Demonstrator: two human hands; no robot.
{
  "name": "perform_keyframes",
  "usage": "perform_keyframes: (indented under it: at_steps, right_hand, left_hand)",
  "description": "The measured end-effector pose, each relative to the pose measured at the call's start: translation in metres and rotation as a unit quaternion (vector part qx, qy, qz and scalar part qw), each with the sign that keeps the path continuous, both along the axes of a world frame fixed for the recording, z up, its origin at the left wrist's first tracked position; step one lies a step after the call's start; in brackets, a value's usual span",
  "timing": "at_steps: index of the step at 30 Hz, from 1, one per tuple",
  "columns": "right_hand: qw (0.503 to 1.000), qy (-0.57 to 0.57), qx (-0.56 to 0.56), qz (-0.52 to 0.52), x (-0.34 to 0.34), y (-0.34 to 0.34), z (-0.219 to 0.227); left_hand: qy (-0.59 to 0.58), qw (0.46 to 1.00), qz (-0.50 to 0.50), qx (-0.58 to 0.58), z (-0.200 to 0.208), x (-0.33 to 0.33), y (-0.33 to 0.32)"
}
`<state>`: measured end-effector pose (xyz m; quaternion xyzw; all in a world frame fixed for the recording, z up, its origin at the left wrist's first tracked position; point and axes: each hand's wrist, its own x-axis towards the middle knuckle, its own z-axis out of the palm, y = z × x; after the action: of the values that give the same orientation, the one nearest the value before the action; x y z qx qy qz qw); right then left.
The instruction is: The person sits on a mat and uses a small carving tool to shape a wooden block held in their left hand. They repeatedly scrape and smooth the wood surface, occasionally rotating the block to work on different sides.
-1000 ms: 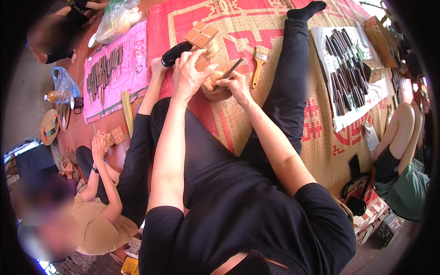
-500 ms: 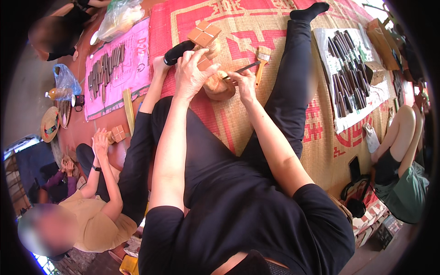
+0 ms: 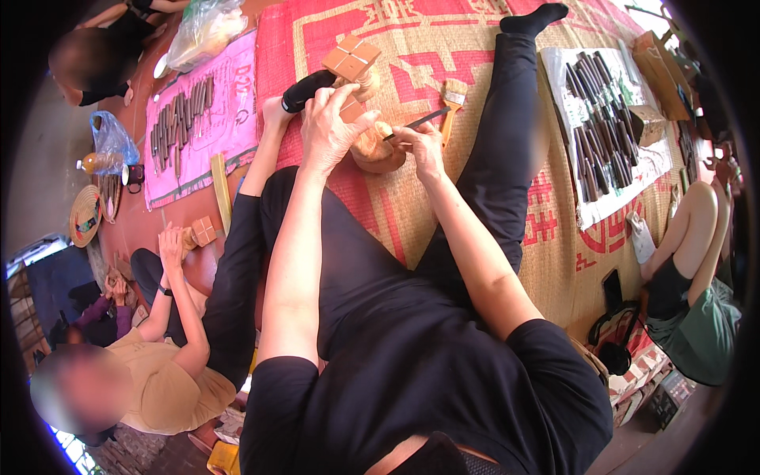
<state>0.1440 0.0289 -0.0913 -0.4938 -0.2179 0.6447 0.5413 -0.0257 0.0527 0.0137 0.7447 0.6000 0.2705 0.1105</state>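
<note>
A pale wooden carving (image 3: 378, 152) with a rounded body stands on the mat between my feet. My left hand (image 3: 326, 131) closes over it from the left, fingers across its reddish block and thumb towards the light knob. In my right hand (image 3: 423, 146) is a slim dark chisel (image 3: 430, 119), pinched near the carving, its tip against or just beside the knob. Just beyond, by my left foot, is another wooden piece (image 3: 351, 58) with a square block top marked by a pale cross. A flat brush (image 3: 454, 96) with a wooden handle lies right of the chisel.
Several carving tools lie on a pink cloth (image 3: 241, 119) to the left and more on a white sheet (image 3: 590, 214) to the right. At left a co-worker's hand (image 3: 170, 245) is by a similar wooden piece (image 3: 203, 231). My outstretched legs flank the work on the red-patterned mat (image 3: 380, 214).
My right hand and the chisel have shifted very slightly at the knob. The co-worker's hands at left have moved a little; my left hand keeps its place.
</note>
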Motion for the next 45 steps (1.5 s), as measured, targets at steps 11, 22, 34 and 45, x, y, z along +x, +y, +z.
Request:
perform_keyframes:
  at_steps: [11,22,34,45]
  right_hand:
    - [0.999,0.011,-0.011,-0.036,-0.002,-0.002,-0.004]
    - [1.0,-0.014,-0.018,-0.017,-0.004,-0.002,-0.005]
    - [0.999,-0.008,0.021,-0.045,-0.001,0.003,-0.011]
    - [0.998,-0.043,0.016,-0.031,-0.005,0.002,-0.009]
  left_hand:
    - [0.001,1.0,-0.004,0.007,-0.001,0.001,0.0]
    - [0.003,1.0,-0.002,0.003,0.0,0.002,0.001]
    - [0.001,1.0,-0.002,0.013,-0.001,0.003,0.002]
    - [-0.002,1.0,0.005,0.0,0.0,0.002,0.003]
